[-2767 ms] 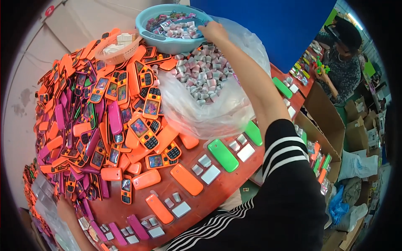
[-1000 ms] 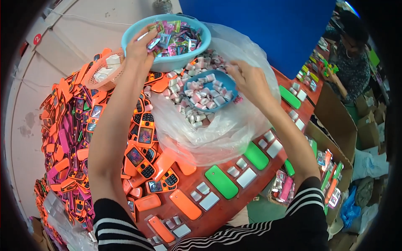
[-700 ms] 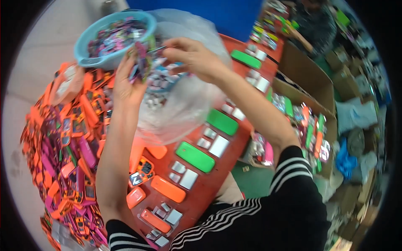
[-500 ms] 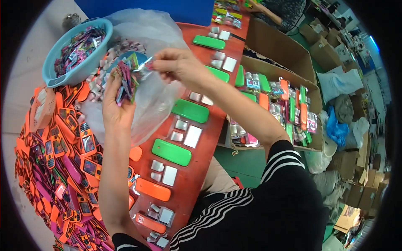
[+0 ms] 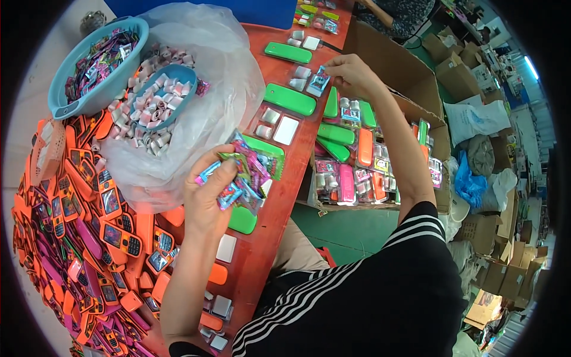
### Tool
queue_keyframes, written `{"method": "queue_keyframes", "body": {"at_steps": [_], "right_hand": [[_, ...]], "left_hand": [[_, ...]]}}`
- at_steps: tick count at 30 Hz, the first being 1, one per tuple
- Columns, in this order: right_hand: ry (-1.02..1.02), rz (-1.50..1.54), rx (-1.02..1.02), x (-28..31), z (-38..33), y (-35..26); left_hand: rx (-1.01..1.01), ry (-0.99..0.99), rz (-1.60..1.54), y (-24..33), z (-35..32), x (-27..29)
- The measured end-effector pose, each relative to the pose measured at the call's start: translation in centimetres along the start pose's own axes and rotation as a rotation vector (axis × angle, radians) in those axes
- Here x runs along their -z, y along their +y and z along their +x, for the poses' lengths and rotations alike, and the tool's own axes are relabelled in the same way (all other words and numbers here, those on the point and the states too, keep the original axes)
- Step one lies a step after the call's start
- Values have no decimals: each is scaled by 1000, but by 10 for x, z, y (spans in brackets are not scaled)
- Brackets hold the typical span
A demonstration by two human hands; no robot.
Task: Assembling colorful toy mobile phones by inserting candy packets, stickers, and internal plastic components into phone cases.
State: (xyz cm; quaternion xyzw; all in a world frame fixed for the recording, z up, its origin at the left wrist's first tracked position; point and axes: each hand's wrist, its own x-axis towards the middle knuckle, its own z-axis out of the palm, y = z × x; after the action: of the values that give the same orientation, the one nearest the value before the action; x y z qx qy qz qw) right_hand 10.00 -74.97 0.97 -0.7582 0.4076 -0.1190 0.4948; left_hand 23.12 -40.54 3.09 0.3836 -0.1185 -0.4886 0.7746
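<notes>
the red table (image 5: 300, 149) ran from lower left to upper centre, carrying rows of green, orange and white phone-shaped shells. a heap of orange and pink toy phones (image 5: 89, 238) covered its left side. a clear plastic bag (image 5: 202, 107) lay open on the table, holding small pale wrapped pieces and a small blue bowl (image 5: 157, 98) of the same. a larger light-blue basket (image 5: 95, 65) of colourful packets stood at the upper left, just beside the bag. an open cardboard box (image 5: 380, 71) stood to the right of the table, with packed toys in green, orange and pink lying inside it. the left hand (image 5: 208, 193) was over the table's near edge, its grip closed round a fanned bunch of colourful packets (image 5: 244, 175), thumb pressed on top. the right hand (image 5: 351, 74) reached out above the box and the table's edge, its grip pinching a single small packet (image 5: 318, 81) between fingertips and thumb.
</notes>
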Motion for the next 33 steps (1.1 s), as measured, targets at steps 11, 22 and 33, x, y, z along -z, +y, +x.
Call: {"method": "queue_keyframes", "body": {"at_steps": [11, 22, 33], "right_hand": [[256, -484, 314, -21, -15, 0], [-119, 31, 224, -19, -63, -51], [-454, 334, 131, -44, -100, -42]], "left_hand": [[2, 47, 29, -19, -3, 1], [-56, 44, 185, -32, 9, -18], [-103, 88, -37, -55, 43, -33]]}}
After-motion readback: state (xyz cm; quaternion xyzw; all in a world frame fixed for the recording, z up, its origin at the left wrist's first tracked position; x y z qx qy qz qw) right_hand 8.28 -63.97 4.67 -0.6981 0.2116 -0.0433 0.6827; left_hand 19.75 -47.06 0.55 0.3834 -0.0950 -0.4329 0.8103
